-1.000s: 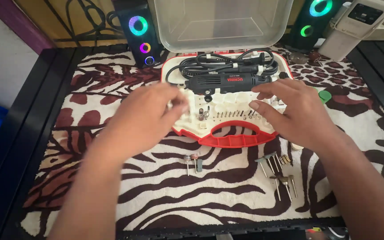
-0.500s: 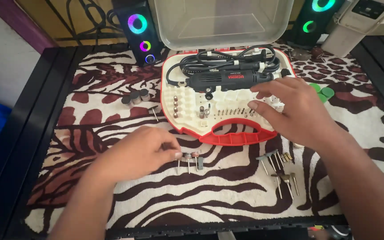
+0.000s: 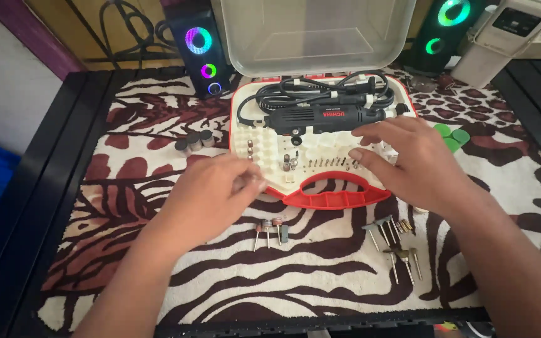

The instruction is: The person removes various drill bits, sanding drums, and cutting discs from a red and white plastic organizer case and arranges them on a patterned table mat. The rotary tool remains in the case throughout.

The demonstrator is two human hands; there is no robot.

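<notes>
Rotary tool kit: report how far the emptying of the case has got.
Done: two groups of bits lie on the patterned mat, three near the left hand and a cluster below the right hand; drums sit left of the case. In hand: both hands hover at the tray. Left: the rotary tool, its cord and many bits remain inside.

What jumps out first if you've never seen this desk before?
The open red-and-white tool case with its black rotary tool sits mid-table on a zebra-print cloth. The left hand hovers at the case's near-left corner, the right hand over its right side. Two speakers with glowing rings flank the raised clear lid.
</notes>
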